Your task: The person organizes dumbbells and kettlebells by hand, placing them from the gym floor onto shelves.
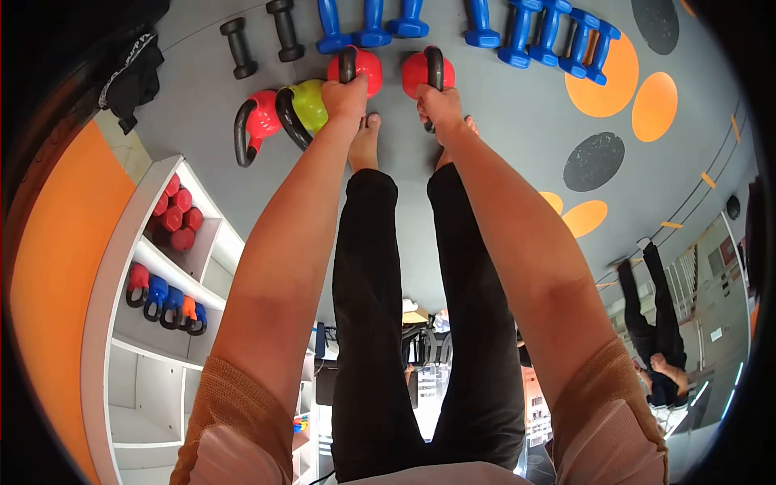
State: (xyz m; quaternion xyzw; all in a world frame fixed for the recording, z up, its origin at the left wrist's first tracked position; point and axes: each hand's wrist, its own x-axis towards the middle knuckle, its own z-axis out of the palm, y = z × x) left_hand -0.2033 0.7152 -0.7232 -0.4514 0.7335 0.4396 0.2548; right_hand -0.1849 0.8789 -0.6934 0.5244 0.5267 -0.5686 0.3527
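My left hand (343, 99) is wrapped around the black handle of a red kettlebell (369, 73) at the top middle of the head view. Just to its right, a second red kettlebell (414, 74) has its black handle gripped by my right hand (441, 105). Both fists are closed, with the fingers partly hidden. My bare feet (366, 139) are on the grey floor close by the kettlebells. Left of my left hand are a yellow-green kettlebell (309, 103) and another red kettlebell (263, 115), both with black handles.
Blue dumbbells (517, 36) line the floor beyond the kettlebells, with dark dumbbells (238, 48) farther left. A white shelf (121, 242) at the left holds red dumbbells (172, 217) and small kettlebells (158, 297). Another person (651, 315) appears at the right.
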